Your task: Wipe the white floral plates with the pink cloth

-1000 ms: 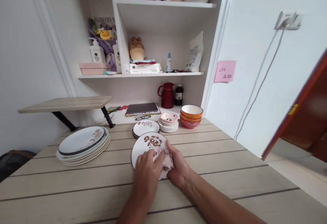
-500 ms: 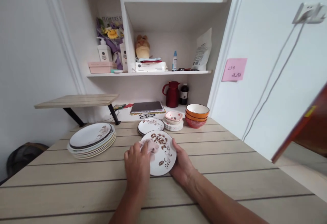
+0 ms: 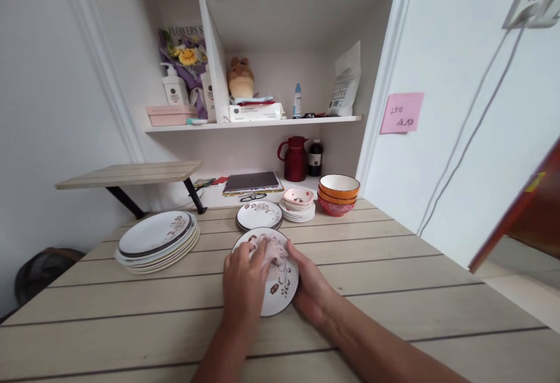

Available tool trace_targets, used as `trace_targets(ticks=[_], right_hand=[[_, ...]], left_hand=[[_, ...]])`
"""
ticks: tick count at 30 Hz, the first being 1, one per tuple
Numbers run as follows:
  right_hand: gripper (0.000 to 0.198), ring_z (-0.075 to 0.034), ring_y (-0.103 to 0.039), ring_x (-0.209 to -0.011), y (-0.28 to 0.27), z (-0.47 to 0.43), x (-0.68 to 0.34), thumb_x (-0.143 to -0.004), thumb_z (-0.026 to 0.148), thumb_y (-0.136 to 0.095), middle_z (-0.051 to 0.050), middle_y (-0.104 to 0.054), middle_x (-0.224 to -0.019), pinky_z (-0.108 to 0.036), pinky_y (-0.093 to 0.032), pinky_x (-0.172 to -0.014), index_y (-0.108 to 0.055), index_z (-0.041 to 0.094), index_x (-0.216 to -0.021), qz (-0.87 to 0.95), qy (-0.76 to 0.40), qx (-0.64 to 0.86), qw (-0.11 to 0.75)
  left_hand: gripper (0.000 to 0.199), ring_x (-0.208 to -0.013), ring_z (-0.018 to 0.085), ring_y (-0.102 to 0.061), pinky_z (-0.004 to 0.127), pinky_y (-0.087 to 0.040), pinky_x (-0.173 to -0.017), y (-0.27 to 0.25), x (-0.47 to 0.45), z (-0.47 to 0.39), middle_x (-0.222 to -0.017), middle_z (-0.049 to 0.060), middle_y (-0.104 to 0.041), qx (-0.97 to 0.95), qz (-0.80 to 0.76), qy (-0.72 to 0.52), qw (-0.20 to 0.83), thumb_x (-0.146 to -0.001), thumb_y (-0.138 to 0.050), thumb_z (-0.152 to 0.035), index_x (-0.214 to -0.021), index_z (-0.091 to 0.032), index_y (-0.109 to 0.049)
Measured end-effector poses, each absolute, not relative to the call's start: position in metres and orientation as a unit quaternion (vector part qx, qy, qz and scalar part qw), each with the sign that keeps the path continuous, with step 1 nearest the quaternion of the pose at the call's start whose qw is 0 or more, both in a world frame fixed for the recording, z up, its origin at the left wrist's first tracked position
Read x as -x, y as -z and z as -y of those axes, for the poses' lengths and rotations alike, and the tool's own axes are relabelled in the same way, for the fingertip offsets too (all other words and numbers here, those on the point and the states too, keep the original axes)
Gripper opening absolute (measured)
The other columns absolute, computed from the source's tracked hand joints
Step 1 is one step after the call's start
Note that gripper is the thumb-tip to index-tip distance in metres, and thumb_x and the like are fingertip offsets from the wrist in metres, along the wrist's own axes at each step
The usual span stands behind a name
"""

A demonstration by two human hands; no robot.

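A white plate (image 3: 273, 304) with a brown flower pattern and dark rim is tilted toward me above the table. My right hand (image 3: 310, 284) grips its right edge, thumb on the rim and fingers behind. Bunched under the fingers of my left hand (image 3: 245, 281) is a pale pink cloth (image 3: 275, 250), pressed against the plate's upper face and covering part of the flowers. Just behind stands a short stack of matching plates (image 3: 259, 215). The lower part of my right fingers is hidden by the plate.
Larger plates (image 3: 157, 237) are stacked at the left, near a small raised shelf (image 3: 131, 174). Small dishes (image 3: 298, 211) and orange and red bowls (image 3: 338, 196) stand at the back right. Behind them are a laptop (image 3: 249, 182), glasses (image 3: 252, 197) and a red jug (image 3: 296, 160).
My left hand has slid the cloth from the plate's left side up and right over the flowers. The plate has shifted slightly down and tilted.
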State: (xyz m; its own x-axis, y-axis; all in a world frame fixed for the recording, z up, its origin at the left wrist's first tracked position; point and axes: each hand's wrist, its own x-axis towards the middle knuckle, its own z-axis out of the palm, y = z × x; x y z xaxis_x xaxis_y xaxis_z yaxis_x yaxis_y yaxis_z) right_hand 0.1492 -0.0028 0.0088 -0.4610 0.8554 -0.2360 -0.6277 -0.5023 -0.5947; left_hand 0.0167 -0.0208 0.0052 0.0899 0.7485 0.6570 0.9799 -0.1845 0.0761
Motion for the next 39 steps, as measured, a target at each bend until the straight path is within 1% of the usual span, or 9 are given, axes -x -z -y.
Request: trace_targets(ticks=[6,12,16,19,24,28,31,34,39], right_hand=[[0.053,-0.026,-0.065,-0.097,-0.002,-0.001,-0.15,-0.085,0.053,-0.05,-0.01,-0.071,-0.105,-0.042,-0.044,-0.093,-0.059,0.014,-0.119,0.199,-0.829,0.263,0.451],[0.051,-0.025,-0.065,-0.099,0.0,-0.015,-0.159,-0.089,0.05,-0.044,-0.011,-0.07,-0.108,-0.041,-0.045,-0.091,-0.058,0.013,-0.12,0.16,-0.827,0.204,0.499],[0.051,-0.024,-0.066,-0.095,-0.003,-0.014,-0.16,-0.089,0.05,-0.045,-0.013,-0.071,-0.104,-0.039,-0.045,-0.091,-0.059,0.01,-0.117,0.176,-0.838,0.185,0.482],[0.05,-0.023,-0.067,-0.088,-0.005,-0.008,-0.157,-0.086,0.049,-0.051,-0.012,-0.072,-0.1,-0.038,-0.046,-0.09,-0.061,0.009,-0.114,0.191,-0.838,0.21,0.466],[0.051,-0.024,-0.067,-0.09,-0.004,0.004,-0.147,-0.082,0.05,-0.057,-0.012,-0.072,-0.099,-0.038,-0.044,-0.092,-0.061,0.011,-0.116,0.223,-0.838,0.247,0.433],[0.051,-0.025,-0.066,-0.097,-0.002,0.003,-0.148,-0.085,0.05,-0.052,-0.011,-0.071,-0.106,-0.041,-0.043,-0.094,-0.059,0.013,-0.118,0.223,-0.838,0.237,0.437],[0.049,-0.025,-0.065,-0.1,0.0,-0.005,-0.152,-0.087,0.05,-0.047,-0.01,-0.071,-0.108,-0.043,-0.043,-0.094,-0.058,0.015,-0.12,0.203,-0.834,0.23,0.458],[0.05,-0.025,-0.064,-0.102,0.0,-0.012,-0.156,-0.089,0.049,-0.042,-0.01,-0.07,-0.11,-0.043,-0.044,-0.094,-0.056,0.014,-0.122,0.178,-0.836,0.206,0.477],[0.052,-0.024,-0.065,-0.098,-0.004,-0.017,-0.161,-0.091,0.048,-0.039,-0.014,-0.07,-0.107,-0.04,-0.046,-0.091,-0.056,0.008,-0.12,0.14,-0.836,0.184,0.497]], left_hand=[[0.039,-0.093,0.023,-0.055,0.038,-0.039,-0.079,-0.012,-0.004,0.02,-0.097,0.005,-0.057,0.635,0.704,0.246,0.205,-0.085,-0.058,-0.029,-0.123,-0.031,-0.057],[0.041,-0.094,0.02,-0.054,0.034,-0.04,-0.081,-0.007,-0.022,0.026,-0.099,0.003,-0.058,0.717,0.635,0.245,0.149,-0.082,-0.061,-0.022,-0.122,-0.03,-0.058],[0.046,-0.092,0.019,-0.054,0.033,-0.041,-0.082,-0.003,-0.034,0.028,-0.097,0.001,-0.057,0.757,0.587,0.255,0.132,-0.08,-0.063,-0.02,-0.124,-0.032,-0.056],[0.052,-0.095,0.019,-0.053,0.033,-0.041,-0.084,-0.003,-0.032,0.027,-0.102,0.002,-0.057,0.757,0.575,0.278,0.136,-0.078,-0.065,-0.018,-0.127,-0.033,-0.053],[0.045,-0.101,0.021,-0.052,0.037,-0.039,-0.088,-0.011,-0.019,0.025,-0.105,0.005,-0.057,0.702,0.618,0.306,0.179,-0.082,-0.061,-0.022,-0.126,-0.032,-0.055],[0.04,-0.097,0.024,-0.054,0.041,-0.038,-0.084,-0.016,-0.013,0.025,-0.099,0.006,-0.059,0.647,0.683,0.27,0.207,-0.085,-0.057,-0.028,-0.125,-0.03,-0.055],[0.034,-0.094,0.025,-0.055,0.04,-0.04,-0.08,-0.016,-0.012,0.024,-0.096,0.006,-0.059,0.651,0.698,0.229,0.193,-0.086,-0.056,-0.029,-0.12,-0.026,-0.06],[0.034,-0.091,0.023,-0.056,0.037,-0.041,-0.078,-0.013,-0.017,0.024,-0.097,0.006,-0.059,0.688,0.675,0.21,0.165,-0.085,-0.056,-0.026,-0.119,-0.025,-0.061],[0.04,-0.089,0.021,-0.056,0.035,-0.043,-0.078,-0.007,-0.033,0.029,-0.096,0.003,-0.058,0.752,0.61,0.207,0.141,-0.083,-0.059,-0.022,-0.123,-0.027,-0.057]])
